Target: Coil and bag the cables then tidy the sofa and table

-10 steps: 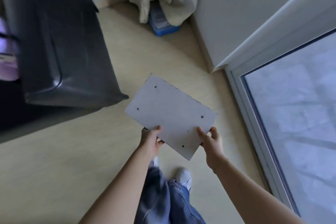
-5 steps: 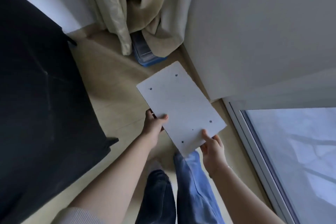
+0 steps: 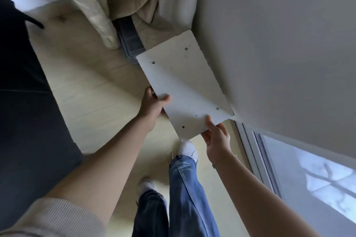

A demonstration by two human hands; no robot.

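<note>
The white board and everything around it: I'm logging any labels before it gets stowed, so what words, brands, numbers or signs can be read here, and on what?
None can be read.
White board, held by the left hand and the right hand: only small dark screw holes, no print.
Blue-grey box under the curtain: no label legible; partly hidden and blurred.
Wall, dark sofa, jeans: no text.

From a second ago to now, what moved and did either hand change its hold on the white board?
The white board was carried forward to the corner: its far end now lies by the wall and over the blue bin under the curtain. The left hand shifted to its left edge. The right hand kept pinching the near edge; nothing was released.
</note>
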